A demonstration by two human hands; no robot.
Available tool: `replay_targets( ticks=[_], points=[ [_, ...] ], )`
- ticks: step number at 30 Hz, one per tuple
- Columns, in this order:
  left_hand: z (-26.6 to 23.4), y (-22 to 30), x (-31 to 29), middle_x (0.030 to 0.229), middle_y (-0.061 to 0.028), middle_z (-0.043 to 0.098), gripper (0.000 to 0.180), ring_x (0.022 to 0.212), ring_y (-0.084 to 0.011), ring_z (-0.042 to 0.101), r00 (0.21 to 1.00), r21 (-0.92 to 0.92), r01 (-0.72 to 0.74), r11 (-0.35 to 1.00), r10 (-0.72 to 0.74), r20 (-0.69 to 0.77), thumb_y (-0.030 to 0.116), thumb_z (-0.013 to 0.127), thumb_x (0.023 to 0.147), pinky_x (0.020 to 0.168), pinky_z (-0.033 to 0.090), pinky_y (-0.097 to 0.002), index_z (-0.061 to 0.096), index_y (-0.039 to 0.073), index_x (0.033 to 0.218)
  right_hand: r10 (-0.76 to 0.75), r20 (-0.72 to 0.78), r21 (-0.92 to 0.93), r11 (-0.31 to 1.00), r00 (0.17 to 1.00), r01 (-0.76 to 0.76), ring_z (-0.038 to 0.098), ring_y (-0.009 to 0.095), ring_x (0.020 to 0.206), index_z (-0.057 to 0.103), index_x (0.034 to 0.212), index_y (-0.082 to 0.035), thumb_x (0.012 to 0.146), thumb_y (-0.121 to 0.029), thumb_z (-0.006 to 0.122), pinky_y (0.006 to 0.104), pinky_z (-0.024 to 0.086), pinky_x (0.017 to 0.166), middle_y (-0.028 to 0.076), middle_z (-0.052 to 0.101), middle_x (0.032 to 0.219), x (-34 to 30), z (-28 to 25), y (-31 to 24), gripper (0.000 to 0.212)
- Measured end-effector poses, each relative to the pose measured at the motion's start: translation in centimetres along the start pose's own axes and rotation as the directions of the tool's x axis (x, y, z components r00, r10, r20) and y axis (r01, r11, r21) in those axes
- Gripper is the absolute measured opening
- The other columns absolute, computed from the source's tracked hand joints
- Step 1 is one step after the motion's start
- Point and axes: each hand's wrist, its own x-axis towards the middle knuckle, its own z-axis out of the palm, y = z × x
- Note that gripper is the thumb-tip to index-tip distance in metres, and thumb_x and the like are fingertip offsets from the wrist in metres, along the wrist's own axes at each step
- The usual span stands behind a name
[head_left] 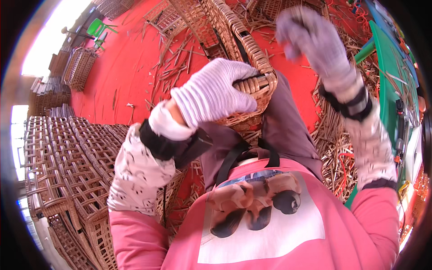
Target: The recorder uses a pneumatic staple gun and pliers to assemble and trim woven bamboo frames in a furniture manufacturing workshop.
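Note:
A brown woven wicker basket (254, 47) stands tilted between my knees, its thick braided rim turned up toward me. In a striped pale lilac glove, my left hand (216, 90) is closed around the near corner of that rim, thumb on one side and fingers on the other. My right hand (310, 38), gloved the same way, is raised to the right of the basket and apart from it. Its fingers look bent, but motion smears them, and whether anything is between them cannot be made out.
Large wicker pieces (67, 166) stand close at my left. More baskets (81, 67) and a green chair (96, 29) are farther back. Cut strips (184, 58) litter the red floor (121, 85). At my right is a green board (389, 67) with tools beside it.

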Motion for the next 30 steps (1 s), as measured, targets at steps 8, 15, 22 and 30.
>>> replay_targets(
  ticks=[8,15,22,30],
  points=[
    [0.1,0.1,1.7,0.081,-0.0042,0.058,0.024,0.075,-0.0105,0.057,0.988,-0.275,-0.026,0.961,0.067,0.141,0.016,0.062,0.078,0.065,0.046,-0.0238,0.059,-0.004,0.090,0.289,0.288,0.646,0.645,0.913,-0.408,0.053,0.008,0.060,0.035,0.128,-0.001,0.080,-0.007,0.059,0.0198,0.043,0.049,0.003,0.056,0.079,-12.5,6.1,2.0,0.054],
    [-0.9,-2.7,1.4,0.089,-0.0104,0.058,0.020,0.086,-0.0177,0.058,0.661,0.438,-0.717,0.543,0.729,0.178,0.015,0.054,0.083,0.074,0.046,-0.0281,0.060,-0.002,0.092,0.289,0.314,0.498,0.760,0.904,-0.416,0.055,0.010,0.054,0.051,0.103,-0.001,0.083,-0.001,0.045,0.0197,0.041,0.044,0.004,0.055,0.067,-12.0,2.6,0.4,0.021],
    [-1.1,-1.5,1.4,0.101,-0.0135,0.059,0.023,0.095,-0.0247,0.057,0.904,0.102,-0.415,0.904,0.398,0.154,0.012,0.052,0.084,0.081,0.047,-0.0334,0.060,0.003,0.103,-0.547,-0.046,-0.332,0.797,0.836,0.504,0.059,0.027,0.075,0.055,0.106,-0.007,0.065,-0.002,0.065,0.0322,0.050,0.066,0.014,0.055,0.099,-11.5,5.9,2.5,0.043],
    [-1.4,-2.1,1.8,0.103,-0.0149,0.058,0.026,0.094,-0.0265,0.058,0.859,0.138,-0.501,0.854,0.472,0.198,0.012,0.052,0.082,0.081,0.048,-0.0357,0.059,0.002,0.105,0.252,0.165,0.624,0.722,0.954,-0.299,0.055,0.008,0.053,0.060,0.092,-0.002,0.084,-0.008,0.059,0.0212,0.045,0.048,0.003,0.059,0.071,-12.3,6.9,3.0,0.010]
  ],
)
